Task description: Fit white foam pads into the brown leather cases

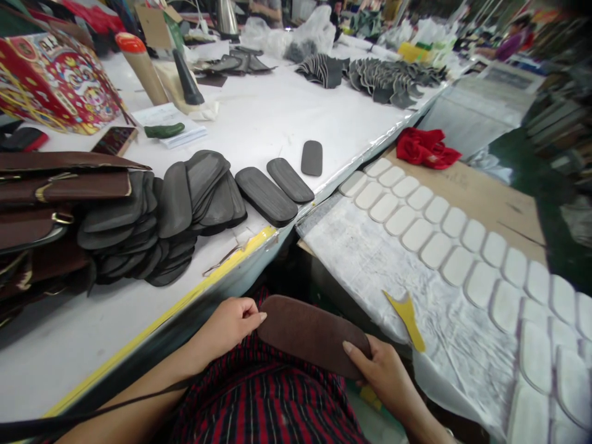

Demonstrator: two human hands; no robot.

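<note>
A long brown oval piece (309, 333) with rounded ends lies across my lap, over a red and black striped garment (263, 394). My left hand (238, 324) pinches its left end between thumb and curled fingers. At the other end my right hand (377, 367) grips it, thumb on top and fingers hidden beneath. Stacks of dark grey oval pieces (203, 191) lie on the white table (259, 117) ahead, with a few separate ones near the table's edge. Rows of pale oval pieces (432, 243) cover a lower surface to the right.
Brown bags (60, 185) are piled at the left. A yellow scraper-like tool (407, 317) lies on the right surface's near edge, and a red cloth (428, 147) farther back. A phone (114, 140), papers and a red box stand at the back left. A person (509, 40) is far off.
</note>
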